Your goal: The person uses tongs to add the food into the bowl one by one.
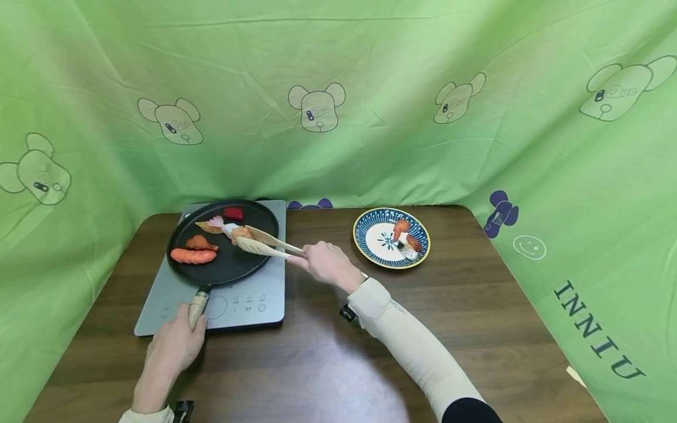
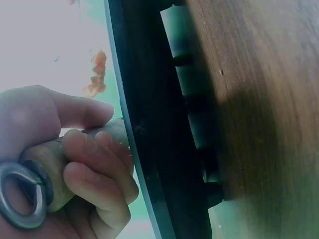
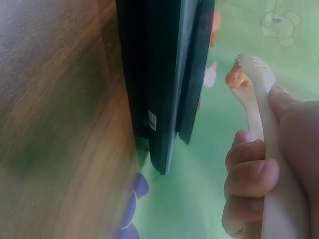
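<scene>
My left hand (image 1: 174,343) grips the wooden handle (image 1: 198,308) of a black frying pan (image 1: 238,267); a metal ring hangs at the handle's end in the left wrist view. With curled fingers, my right hand (image 1: 330,264) holds pale tongs (image 3: 266,114). Between the tong tips is a lumpy orange-brown food piece (image 3: 236,77), over the pan. In the pan lie a scored sausage (image 1: 193,256), a reddish-brown food piece (image 1: 201,242), a dark red block (image 1: 233,213) and a white and tan piece with a pink end (image 1: 215,221).
The pan sits on a grey induction cooker (image 1: 272,305) with touch controls. To the right, a blue-patterned plate (image 1: 365,241) with a yellow rim bears several small food pieces (image 1: 401,226). Green printed cloth (image 1: 370,158) hangs around the wooden table (image 1: 328,352).
</scene>
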Motion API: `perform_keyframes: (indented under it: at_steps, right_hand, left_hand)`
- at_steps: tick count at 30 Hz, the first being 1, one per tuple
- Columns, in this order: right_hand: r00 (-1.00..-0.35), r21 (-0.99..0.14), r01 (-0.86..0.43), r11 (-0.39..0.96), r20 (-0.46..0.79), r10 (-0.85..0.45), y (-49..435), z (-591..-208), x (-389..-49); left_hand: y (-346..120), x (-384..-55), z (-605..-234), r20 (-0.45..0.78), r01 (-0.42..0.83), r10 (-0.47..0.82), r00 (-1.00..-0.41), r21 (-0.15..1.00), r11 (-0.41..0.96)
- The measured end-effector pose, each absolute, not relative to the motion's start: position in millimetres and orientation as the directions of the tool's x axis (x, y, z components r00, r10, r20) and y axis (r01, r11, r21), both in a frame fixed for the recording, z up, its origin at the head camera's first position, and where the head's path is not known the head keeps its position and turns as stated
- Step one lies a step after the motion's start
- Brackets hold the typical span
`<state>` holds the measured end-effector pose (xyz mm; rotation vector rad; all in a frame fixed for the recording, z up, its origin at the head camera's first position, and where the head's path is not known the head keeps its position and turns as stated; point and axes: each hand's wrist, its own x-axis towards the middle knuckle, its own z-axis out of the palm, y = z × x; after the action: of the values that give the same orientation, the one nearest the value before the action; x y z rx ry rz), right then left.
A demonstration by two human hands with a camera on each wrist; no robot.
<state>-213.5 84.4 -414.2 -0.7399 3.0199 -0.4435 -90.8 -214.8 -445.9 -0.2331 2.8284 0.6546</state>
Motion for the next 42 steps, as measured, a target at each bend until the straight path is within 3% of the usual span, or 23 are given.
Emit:
perform_keyframes:
  at_steps: [42]
  right_hand:
    - [-0.882,-0.220,-0.461,0.860,0.010,-0.471,50,-400,-233]
  left_hand:
    - [-215,-92,-447,-0.260,-0.207,-0.103,-0.960,0.413,0.887]
